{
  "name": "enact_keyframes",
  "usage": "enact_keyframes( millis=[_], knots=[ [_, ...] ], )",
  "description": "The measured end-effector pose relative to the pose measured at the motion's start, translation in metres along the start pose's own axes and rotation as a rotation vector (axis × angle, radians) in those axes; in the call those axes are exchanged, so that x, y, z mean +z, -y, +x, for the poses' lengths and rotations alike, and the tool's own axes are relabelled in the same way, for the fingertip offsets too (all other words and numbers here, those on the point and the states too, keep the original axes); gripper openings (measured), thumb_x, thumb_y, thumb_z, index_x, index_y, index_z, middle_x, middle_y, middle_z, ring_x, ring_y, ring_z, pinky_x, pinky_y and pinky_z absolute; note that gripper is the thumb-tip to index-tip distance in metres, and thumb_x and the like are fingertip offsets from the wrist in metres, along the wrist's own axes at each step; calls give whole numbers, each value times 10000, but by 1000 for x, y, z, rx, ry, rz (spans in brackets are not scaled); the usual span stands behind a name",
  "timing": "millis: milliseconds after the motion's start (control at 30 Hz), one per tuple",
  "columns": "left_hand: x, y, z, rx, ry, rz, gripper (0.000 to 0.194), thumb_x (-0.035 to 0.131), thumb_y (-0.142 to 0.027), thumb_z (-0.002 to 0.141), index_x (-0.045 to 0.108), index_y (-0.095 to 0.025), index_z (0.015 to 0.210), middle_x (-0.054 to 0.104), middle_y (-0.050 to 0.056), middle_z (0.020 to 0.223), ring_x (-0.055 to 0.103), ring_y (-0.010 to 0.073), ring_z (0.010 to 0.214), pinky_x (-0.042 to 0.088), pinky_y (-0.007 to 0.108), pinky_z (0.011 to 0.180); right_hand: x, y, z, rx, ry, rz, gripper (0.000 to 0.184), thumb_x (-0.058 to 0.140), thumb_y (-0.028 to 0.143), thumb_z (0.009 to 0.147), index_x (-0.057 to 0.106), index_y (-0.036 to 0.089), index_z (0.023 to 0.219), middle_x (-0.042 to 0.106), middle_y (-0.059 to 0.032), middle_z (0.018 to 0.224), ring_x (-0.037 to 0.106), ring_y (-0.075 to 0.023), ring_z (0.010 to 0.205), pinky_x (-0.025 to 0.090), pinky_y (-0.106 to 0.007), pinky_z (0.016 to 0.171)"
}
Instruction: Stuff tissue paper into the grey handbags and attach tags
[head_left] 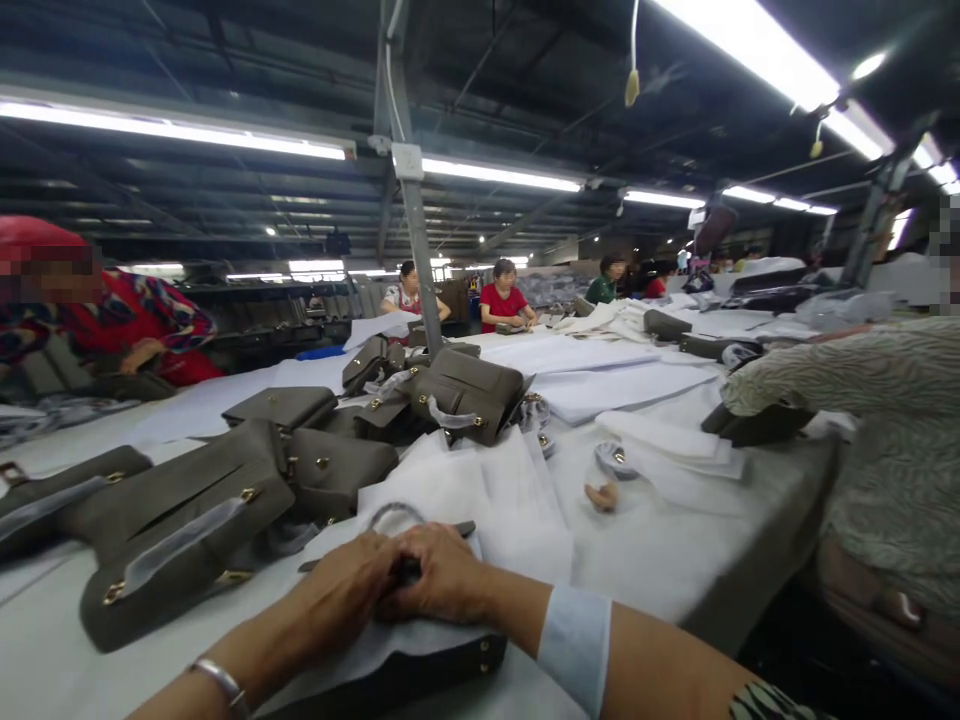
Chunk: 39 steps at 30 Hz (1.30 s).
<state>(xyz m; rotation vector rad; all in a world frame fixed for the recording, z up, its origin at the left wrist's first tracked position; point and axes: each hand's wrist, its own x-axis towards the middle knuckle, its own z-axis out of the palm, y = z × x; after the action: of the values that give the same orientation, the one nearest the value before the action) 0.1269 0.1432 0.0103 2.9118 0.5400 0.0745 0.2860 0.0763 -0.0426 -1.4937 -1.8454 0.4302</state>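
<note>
Both my hands rest together on a grey-brown handbag (420, 668) partly wrapped in white fabric (480, 500) at the near edge of the table. My left hand (341, 595) lies flat over the white cover with its fingers closed on the bag's dark top. My right hand (442, 575) presses down beside it, fingers curled over the same dark part. A silver bangle (221, 680) sits on my left wrist. A light blue band (574, 645) wraps my right forearm.
Several grey-brown handbags (187, 520) with gold studs lie to the left and centre (465, 390). White sheets (622, 385) cover the long table (675, 560). A person in a patterned top (892, 450) sits close on the right. Other workers (502, 300) sit further along.
</note>
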Motion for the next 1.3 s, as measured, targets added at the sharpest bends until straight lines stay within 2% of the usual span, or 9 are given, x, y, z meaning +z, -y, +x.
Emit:
enact_keyframes(
  millis=[367,467,567,667,767,867,1067,1200,1300],
  knots=[
    [-1,10,-11,-74,-101,-156,174,518,-233,826,626,-194,957,610,53,925,547,206,895,416,318,838,-6,8,2,-79,49,-52,400,711,365,742,650,232,1114,670,-27,1113,589,-237,1038,408,-380,931],
    [0,18,-33,-287,-225,-241,264,598,-265,772,611,-204,1029,592,67,1048,504,245,1045,357,369,967,-12,8,-7,-99,78,-124,453,629,402,807,597,251,1234,600,-55,1279,524,-271,1186,354,-453,1030],
    [6,32,-66,-564,-351,-310,395,604,-360,773,550,-150,1103,539,136,1160,443,314,1146,305,458,1015,-21,-3,-27,15,-38,-192,540,617,429,790,562,215,1283,510,-100,1381,416,-310,1300,280,-518,1093],
    [12,45,-96,-804,-342,-507,533,592,-544,764,529,-125,1087,575,150,1085,539,309,1032,432,424,874,-30,-20,-48,216,-192,-57,649,637,419,747,505,155,1325,426,-140,1440,362,-319,1341,285,-515,1108],
    [14,52,-110,-913,-249,-780,649,555,-726,709,563,-140,987,618,108,957,601,252,850,490,332,672,-34,-29,-62,453,-227,315,718,632,424,750,423,115,1363,415,-186,1431,469,-306,1265,417,-476,1028],
    [18,51,-103,-908,-213,-986,672,597,-763,650,571,-152,930,621,67,873,588,205,760,475,279,589,-32,-24,-67,566,-200,580,741,655,436,757,390,113,1368,491,-208,1359,548,-286,1188,479,-438,969],
    [30,42,-76,-805,-183,-1283,570,718,-627,646,609,-110,861,641,75,805,585,159,667,459,253,574,-23,-9,-60,586,-165,673,702,743,451,703,460,144,1267,591,-167,1261,619,-270,1084,522,-424,921],
    [33,38,-77,-777,-313,-1291,529,777,-554,621,565,-116,825,617,47,735,556,134,591,432,240,519,-22,-6,-56,624,-141,770,619,748,467,693,515,143,1166,657,-156,1139,669,-273,961,566,-414,807],
    [32,27,-90,-687,-459,-1233,565,809,-497,612,543,-131,950,643,52,865,601,161,714,476,243,597,-26,1,-61,541,-187,734,710,776,399,653,463,153,1241,627,-146,1186,643,-279,1010,543,-435,867]
  ],
)
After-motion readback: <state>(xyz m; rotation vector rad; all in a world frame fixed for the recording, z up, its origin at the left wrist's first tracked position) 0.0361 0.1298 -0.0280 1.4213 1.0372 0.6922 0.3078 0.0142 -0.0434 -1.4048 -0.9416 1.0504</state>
